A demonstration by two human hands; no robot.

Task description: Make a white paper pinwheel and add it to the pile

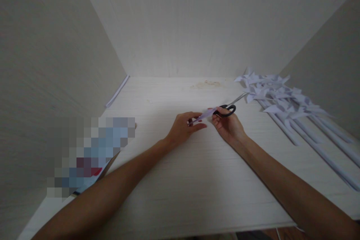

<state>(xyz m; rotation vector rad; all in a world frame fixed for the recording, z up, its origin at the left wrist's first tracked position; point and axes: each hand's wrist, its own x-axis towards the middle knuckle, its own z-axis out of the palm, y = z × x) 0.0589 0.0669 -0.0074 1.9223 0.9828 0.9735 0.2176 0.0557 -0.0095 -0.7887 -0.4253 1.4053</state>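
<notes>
Several paper pinwheels (284,99) lie right of the scissors (229,108), well apart.

Soft, dim, even light is cast over the table (168,195), brightest just beyond the hands. Faint shadows are seen beneath the forearms. Walls are bowed at the edges; a pixelated patch (90,153) is set left of the left hand (181,129).

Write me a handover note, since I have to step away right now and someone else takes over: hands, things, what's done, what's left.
Left hand: pinches a small paper piece over the table.
Right hand: holds the black-handled scissors, blades pointing away to the right.
Finished paper pinwheels lie in a pile at far right, sticks toward the near edge.
Paper sheets lean against the left wall.
Done: the pile of pinwheels. Left: the piece in hand looks unfinished.
</notes>
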